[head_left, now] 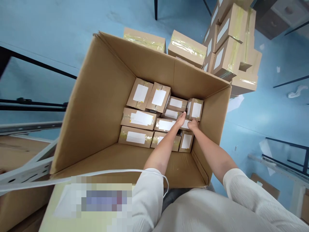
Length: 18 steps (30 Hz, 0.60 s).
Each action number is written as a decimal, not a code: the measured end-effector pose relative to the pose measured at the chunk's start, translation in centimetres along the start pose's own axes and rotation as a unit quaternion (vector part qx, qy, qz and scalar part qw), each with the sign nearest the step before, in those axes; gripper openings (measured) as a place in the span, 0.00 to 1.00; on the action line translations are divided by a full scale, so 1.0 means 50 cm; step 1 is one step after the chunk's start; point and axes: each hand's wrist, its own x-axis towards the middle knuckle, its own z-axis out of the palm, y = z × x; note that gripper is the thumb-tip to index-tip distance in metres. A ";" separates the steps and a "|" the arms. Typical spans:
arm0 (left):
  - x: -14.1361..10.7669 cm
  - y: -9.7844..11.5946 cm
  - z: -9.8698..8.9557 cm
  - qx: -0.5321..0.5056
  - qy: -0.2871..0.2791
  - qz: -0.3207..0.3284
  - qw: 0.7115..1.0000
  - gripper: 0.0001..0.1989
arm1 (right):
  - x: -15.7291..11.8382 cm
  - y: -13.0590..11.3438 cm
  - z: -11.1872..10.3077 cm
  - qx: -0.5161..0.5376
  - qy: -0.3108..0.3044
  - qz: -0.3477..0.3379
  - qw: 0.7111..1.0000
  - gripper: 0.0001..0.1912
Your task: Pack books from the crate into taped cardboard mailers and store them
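Both my hands reach down into a large open cardboard carton (93,77). My right hand (192,124) has its fingers curled at the lower edge of a small cardboard box (196,110) in the far right corner. My left hand (181,120), fingers stretched out together, lies just left of that box, over another labelled box (171,113). Whether its fingertips touch the corner box, I cannot tell. Several more taped boxes with white labels are packed on the carton's bottom, among them a box (140,119) at the left. My forearms partly cover the nearer right ones.
Beyond the carton's far wall stand taped boxes (187,47), with a taller stack (229,38) at the right. A white strap (103,174) crosses near the carton's front left. Metal frames (29,174) lie to the left. Blue floor (72,19) surrounds everything.
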 end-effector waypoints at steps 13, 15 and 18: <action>-0.274 0.166 -0.120 0.016 0.022 0.047 0.999 0.28 | -0.237 -0.066 -0.129 0.030 0.013 0.000 0.999 0.28; -0.323 0.184 -0.130 0.038 0.034 0.059 0.997 0.26 | -0.279 -0.072 -0.144 0.036 0.013 -0.018 0.999 0.28; -0.390 0.203 -0.135 0.066 0.055 0.073 0.994 0.26 | -0.332 -0.077 -0.166 0.037 0.023 -0.063 0.997 0.27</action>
